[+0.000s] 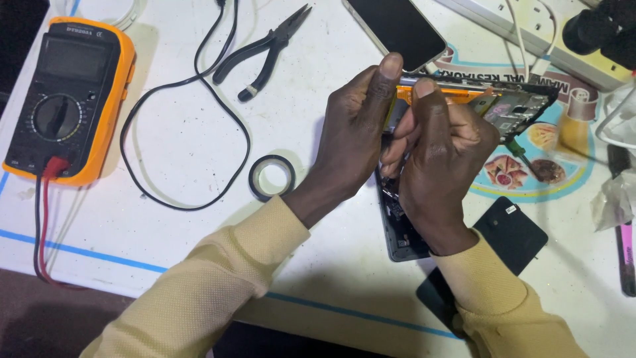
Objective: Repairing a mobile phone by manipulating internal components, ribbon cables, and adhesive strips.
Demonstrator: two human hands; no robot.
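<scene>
Yellow-sleeved, the left hand [358, 126] and right hand [440, 156] were both closed around an opened phone chassis [513, 109], held just right of the black tape roll [271, 178], with the multimeter [66, 99] well apart, left of that roll.

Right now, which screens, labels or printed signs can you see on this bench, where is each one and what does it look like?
Multimeter screen: far left, grey rectangle in a black face, orange casing.
Phone screen: top centre, dark glossy rectangle, pale rim, switched off.
Printed mat: right of the hands, round design with food pictures, blue and yellow rings.
White label: small tag on the black back cover, lower right.
Opened phone: held between left hand and right hand.
</scene>
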